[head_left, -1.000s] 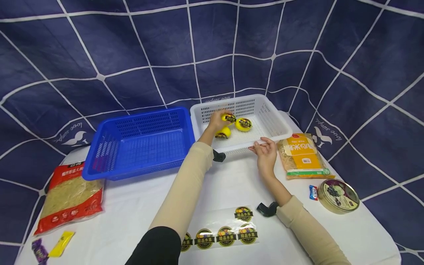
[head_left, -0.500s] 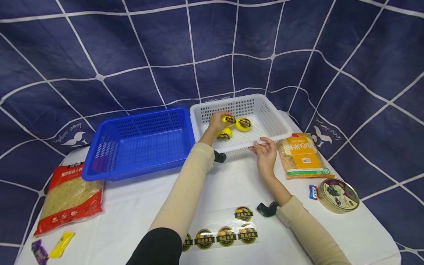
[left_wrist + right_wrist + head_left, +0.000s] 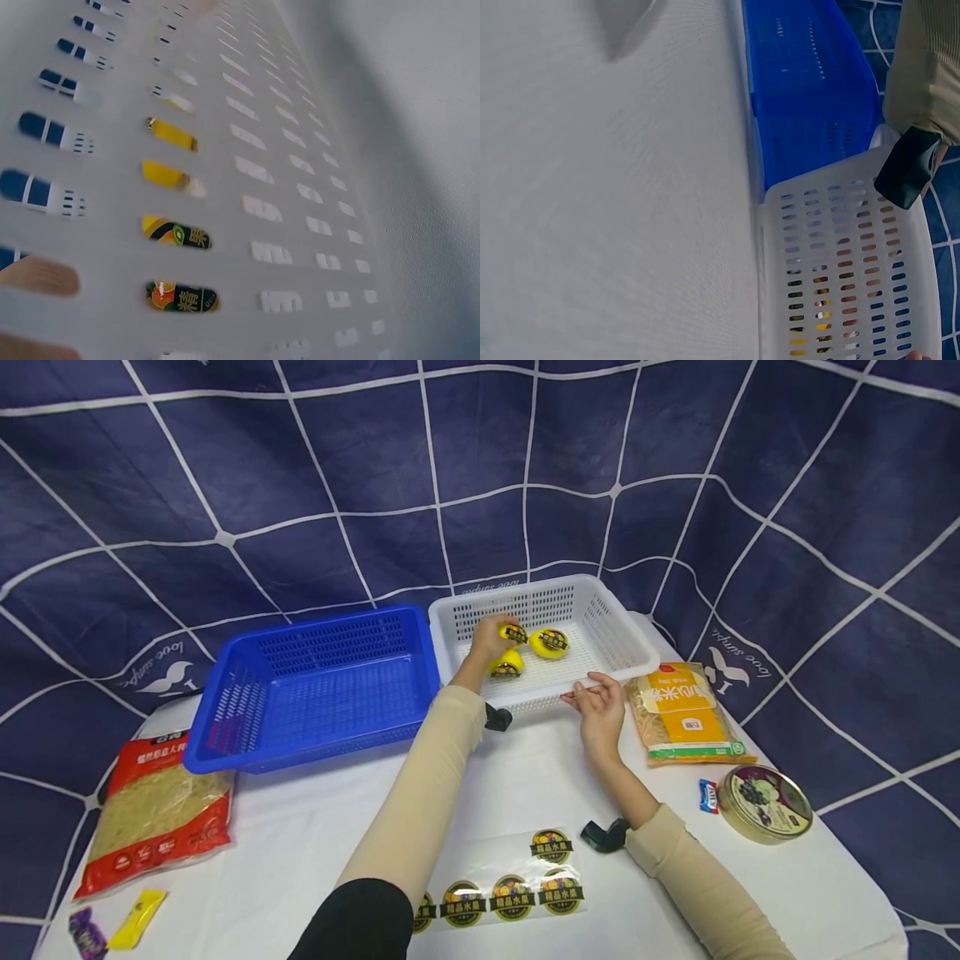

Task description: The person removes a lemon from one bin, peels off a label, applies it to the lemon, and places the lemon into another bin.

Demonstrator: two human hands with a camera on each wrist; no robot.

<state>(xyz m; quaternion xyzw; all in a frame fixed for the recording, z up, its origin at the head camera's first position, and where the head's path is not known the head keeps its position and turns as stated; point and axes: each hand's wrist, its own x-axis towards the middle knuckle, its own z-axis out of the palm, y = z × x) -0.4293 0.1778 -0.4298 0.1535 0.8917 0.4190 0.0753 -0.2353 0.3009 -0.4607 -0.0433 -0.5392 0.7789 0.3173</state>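
Observation:
My left hand (image 3: 489, 642) reaches into the white basket (image 3: 637, 647) and grips a yellow lemon (image 3: 513, 633) with a dark round fruit label on it. Two more labelled lemons lie on the basket floor: one lemon (image 3: 550, 643) to the right, another lemon (image 3: 507, 662) nearer the front. My right hand (image 3: 602, 710) holds the basket's front rim near its right corner, thumb and fingers at the edge. Through the slots in the left wrist view show a yellow lemon (image 3: 171, 174) and label parts. The right wrist view shows the slotted wall of the white basket (image 3: 780, 259) from outside.
A blue basket (image 3: 345, 689) adjoins on the left. A sheet of round labels (image 3: 495, 860) lies in front. At left are a red pasta bag (image 3: 161, 810), a yellow packet (image 3: 137, 918) and a purple candy (image 3: 88, 933); at right, a yellow bag (image 3: 686, 714), a round tin (image 3: 765, 803) and a small blue packet (image 3: 708, 796).
The lemon in my left hand has shifted slightly left and toward me, opening a small gap to the right-hand lemon. My right hand stays on the rim.

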